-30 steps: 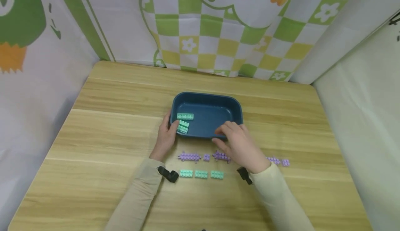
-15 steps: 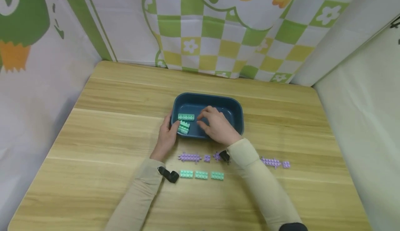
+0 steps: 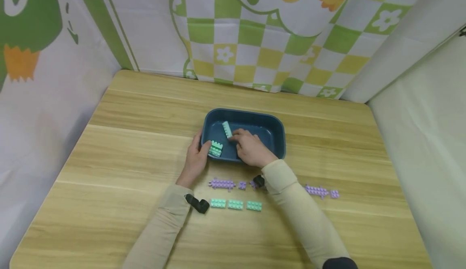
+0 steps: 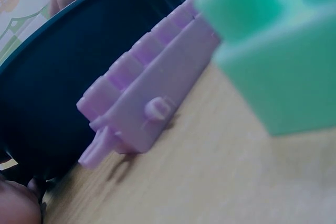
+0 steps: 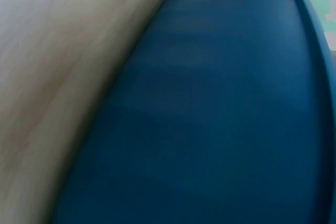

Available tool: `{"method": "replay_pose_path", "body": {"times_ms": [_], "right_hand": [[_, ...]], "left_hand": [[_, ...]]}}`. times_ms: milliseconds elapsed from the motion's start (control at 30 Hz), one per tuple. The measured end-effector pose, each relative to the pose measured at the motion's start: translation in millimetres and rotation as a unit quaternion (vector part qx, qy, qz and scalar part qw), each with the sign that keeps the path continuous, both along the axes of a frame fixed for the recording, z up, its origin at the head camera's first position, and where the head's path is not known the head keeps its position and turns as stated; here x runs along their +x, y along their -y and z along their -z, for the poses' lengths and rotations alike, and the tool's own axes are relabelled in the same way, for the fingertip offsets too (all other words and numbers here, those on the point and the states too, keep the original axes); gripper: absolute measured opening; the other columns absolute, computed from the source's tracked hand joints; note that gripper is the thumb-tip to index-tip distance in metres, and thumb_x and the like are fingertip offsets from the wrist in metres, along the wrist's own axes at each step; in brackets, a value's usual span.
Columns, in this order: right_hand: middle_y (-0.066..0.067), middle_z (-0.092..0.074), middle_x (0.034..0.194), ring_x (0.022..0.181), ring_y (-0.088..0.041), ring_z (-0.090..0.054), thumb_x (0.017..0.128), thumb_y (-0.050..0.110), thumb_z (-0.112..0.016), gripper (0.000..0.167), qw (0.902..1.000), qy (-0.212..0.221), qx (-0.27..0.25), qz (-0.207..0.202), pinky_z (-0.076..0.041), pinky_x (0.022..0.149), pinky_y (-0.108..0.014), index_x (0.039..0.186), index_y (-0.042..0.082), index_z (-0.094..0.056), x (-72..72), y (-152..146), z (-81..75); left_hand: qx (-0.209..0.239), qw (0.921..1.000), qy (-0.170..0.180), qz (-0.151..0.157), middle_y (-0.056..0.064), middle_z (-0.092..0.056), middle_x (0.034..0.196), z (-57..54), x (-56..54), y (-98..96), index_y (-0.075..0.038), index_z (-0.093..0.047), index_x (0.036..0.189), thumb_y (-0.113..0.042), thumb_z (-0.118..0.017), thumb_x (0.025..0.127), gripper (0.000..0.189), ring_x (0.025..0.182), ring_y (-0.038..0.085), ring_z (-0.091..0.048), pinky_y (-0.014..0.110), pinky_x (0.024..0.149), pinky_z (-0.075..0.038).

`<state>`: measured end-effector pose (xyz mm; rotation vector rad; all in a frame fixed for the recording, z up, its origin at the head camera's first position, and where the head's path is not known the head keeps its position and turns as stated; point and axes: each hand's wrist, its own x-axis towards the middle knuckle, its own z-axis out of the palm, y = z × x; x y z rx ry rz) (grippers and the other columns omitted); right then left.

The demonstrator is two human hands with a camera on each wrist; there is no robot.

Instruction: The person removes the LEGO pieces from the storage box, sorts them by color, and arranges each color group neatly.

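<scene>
My left hand (image 3: 193, 160) holds the left side of a dark blue plastic bin (image 3: 247, 116), thumb over the rim and fingers outside. Inside the bin, my right hand (image 3: 253, 149) pinches the near end of a mint green building block (image 3: 227, 129), which lies at a slant. More green blocks (image 3: 216, 149) sit in the near left corner, beside the left thumb. In the right wrist view, part of the hand (image 5: 63, 87) runs along the bin's blue surface (image 5: 210, 124); the fingertips are out of sight there.
On the wooden table (image 3: 145, 147) before the bin lies a row of purple blocks, including a long one with side pegs (image 3: 222, 184) and a small square one (image 3: 242, 185). The right sleeve (image 3: 302, 208) covers part of that row. Three green blocks (image 3: 236, 204) line up nearer.
My right hand has moved left and into the bin, to the loose green block. That block has turned from lying crosswise to a slant and shifted right. My left hand stays on the bin.
</scene>
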<state>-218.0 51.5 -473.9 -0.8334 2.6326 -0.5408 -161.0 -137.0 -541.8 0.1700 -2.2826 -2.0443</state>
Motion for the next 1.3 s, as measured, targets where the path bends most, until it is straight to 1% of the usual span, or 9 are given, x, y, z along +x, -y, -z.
{"method": "replay_pose_path", "body": {"times_ms": [200,433,500,533,733,767,967,1133,1300], "right_hand": [[-0.009,-0.056,0.120,0.114,-0.028,-0.050,0.097,0.014,-0.051,0.029,0.9987,-0.032,-0.012,0.039,-0.043,0.095,-0.051,0.121,0.005,-0.065,-2.5,-7,3.8],[-0.014,-0.040,0.142,0.125,-0.031,-0.038,0.098,0.014,-0.051,0.034,0.9969,-0.072,-0.011,0.030,-0.041,0.090,-0.048,0.130,0.004,-0.059,-5.7,-8,6.5],[-0.013,-0.041,0.143,0.125,-0.031,-0.038,0.098,0.014,-0.051,0.034,0.9965,-0.076,-0.007,0.034,-0.040,0.089,-0.047,0.129,0.003,-0.061,-6.5,-8,7.7],[-0.013,-0.042,0.141,0.123,-0.030,-0.039,0.098,0.015,-0.051,0.033,0.9963,-0.078,-0.007,0.037,-0.040,0.089,-0.046,0.128,0.003,-0.062,-6.6,-8,7.9],[-0.008,-0.050,0.117,0.101,-0.025,-0.041,0.098,0.017,-0.055,0.026,0.9939,-0.081,-0.034,0.066,-0.039,0.080,-0.041,0.119,0.006,-0.065,-7.0,-9,5.8],[-0.008,-0.049,0.116,0.100,-0.024,-0.041,0.097,0.018,-0.056,0.027,0.9935,-0.080,-0.034,0.074,-0.039,0.080,-0.040,0.120,0.006,-0.064,-7.4,-9,5.5],[-0.014,-0.055,0.121,0.107,-0.031,-0.051,0.096,0.030,-0.061,0.042,0.9890,-0.078,0.020,0.124,-0.046,0.087,-0.050,0.130,0.005,-0.062,-9.8,-8,6.1],[-0.012,-0.064,0.108,0.099,-0.033,-0.060,0.094,0.036,-0.063,0.035,0.9856,-0.079,0.046,0.142,-0.049,0.087,-0.054,0.115,0.009,-0.072,-12.6,-10,8.4],[-0.008,-0.063,0.100,0.094,-0.029,-0.061,0.090,0.035,-0.069,0.030,0.9864,-0.062,0.022,0.151,-0.049,0.084,-0.049,0.106,0.010,-0.073,-13.4,-12,9.5]], "left_hand": [[0.004,1.0000,0.000,-0.002,0.009,-0.030,0.156,-1.1,0.3,-0.3,-0.011,-0.029,0.153,-0.018,-0.046,0.102,0.054,0.143,0.024,-0.027,0.038,0.118,-0.022],[0.014,0.9999,0.000,0.003,0.008,-0.030,0.156,-0.4,-0.4,-1.9,-0.012,-0.029,0.153,-0.016,-0.047,0.101,0.054,0.143,0.024,-0.027,0.038,0.118,-0.022],[0.014,0.9999,-0.001,0.003,0.008,-0.030,0.156,-0.2,-0.4,-2.3,-0.013,-0.030,0.153,-0.017,-0.047,0.101,0.054,0.143,0.023,-0.027,0.038,0.118,-0.022],[0.014,0.9999,0.003,0.006,0.009,-0.030,0.156,-5.6,1.1,-2.3,-0.011,-0.029,0.153,-0.016,-0.046,0.102,0.054,0.143,0.024,-0.027,0.038,0.118,-0.022],[0.010,0.9999,0.007,0.004,0.008,-0.029,0.157,-7.0,1.7,-1.2,-0.012,-0.029,0.153,-0.017,-0.046,0.102,0.054,0.144,0.023,-0.026,0.038,0.118,-0.021],[0.008,1.0000,0.003,0.001,0.008,-0.029,0.157,-1.8,0.3,-1.1,-0.013,-0.029,0.153,-0.018,-0.047,0.102,0.055,0.143,0.023,-0.026,0.038,0.118,-0.021],[0.011,0.9999,0.005,0.004,0.007,-0.029,0.157,-2.1,0.9,-1.0,-0.014,-0.029,0.153,-0.018,-0.047,0.102,0.055,0.143,0.023,-0.026,0.038,0.118,-0.021],[0.016,0.9998,-0.001,0.007,0.007,-0.029,0.157,-3.8,1.5,-0.8,-0.014,-0.029,0.153,-0.018,-0.047,0.102,0.055,0.144,0.022,-0.026,0.037,0.118,-0.020],[0.013,0.9999,0.002,0.007,0.007,-0.029,0.157,-3.8,1.4,-0.7,-0.012,-0.029,0.153,-0.019,-0.046,0.102,0.055,0.144,0.021,-0.025,0.037,0.119,-0.020]]}}
